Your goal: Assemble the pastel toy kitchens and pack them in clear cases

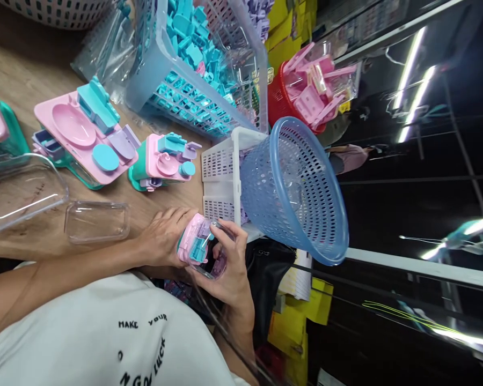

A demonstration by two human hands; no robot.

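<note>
A small pink and turquoise toy piece (194,244) sits in both my hands at the near edge of the wooden table (20,64). My left hand (163,238) comes in from the left and curls its fingers over the pink side. Closed round the other side is my right hand (232,276), its fingers over a clear plastic shell (216,266) that lies against the toy. How far the toy sits inside the shell is hidden by my fingers.
On the table lie a pink toy tray set (84,134), a smaller pink-green toy (161,161) and clear plastic lids (96,221). Behind them stand a blue crate of turquoise parts (177,91), a white crate (221,182), a tipped blue round basket (306,203) and a red basket of pink parts (279,102).
</note>
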